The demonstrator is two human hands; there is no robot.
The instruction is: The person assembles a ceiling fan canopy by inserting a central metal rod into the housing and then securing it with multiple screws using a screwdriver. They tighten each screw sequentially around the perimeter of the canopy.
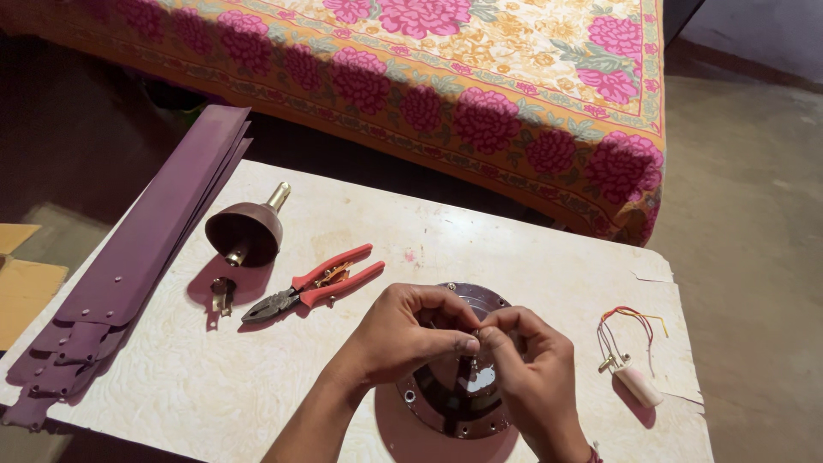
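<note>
Near the front edge of the desk [360, 214], left hand [403, 334] and right hand [531, 369] pinch closed on a small part above the round motor housing [446, 403], lying flat for steadiness, with red-handled pliers [313, 285] set within reach.

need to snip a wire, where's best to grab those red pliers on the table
Grip the pliers by the two red handles, coming from the right. The handles splay toward the upper right with clear tabletop around them, while the metal jaws point lower left toward the small bracket.
</note>
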